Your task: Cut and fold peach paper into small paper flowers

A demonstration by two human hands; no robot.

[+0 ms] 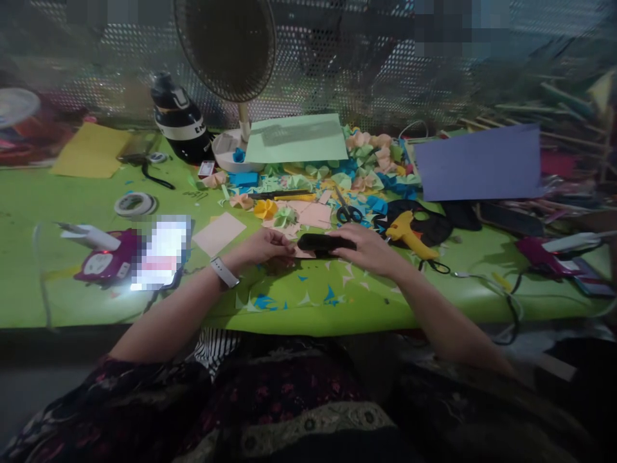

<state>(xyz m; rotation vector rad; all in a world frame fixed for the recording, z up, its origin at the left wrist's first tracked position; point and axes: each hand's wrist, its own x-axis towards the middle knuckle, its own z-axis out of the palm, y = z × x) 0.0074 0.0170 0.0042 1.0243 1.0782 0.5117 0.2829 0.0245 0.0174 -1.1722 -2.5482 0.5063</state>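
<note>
My right hand (369, 247) is wrapped round a black stapler-like tool (321, 242) lying on the green table (58, 199). My left hand (264, 247), with a white watch on its wrist, pinches a small pink paper piece (303, 253) at the tool's left end. Just beyond the hands lie folded paper flowers, a yellow one (265, 208) and a light green one (284, 215), along with pink paper squares (315, 214).
Scissors (348, 212) and a yellow glue gun (409, 233) lie to the right. A fan (226, 45), a black bottle (179, 119), tape rolls (135, 204), green (296, 138) and purple (479, 162) sheets sit further back. A phone (161, 252) glows at left. Paper scraps litter the front edge.
</note>
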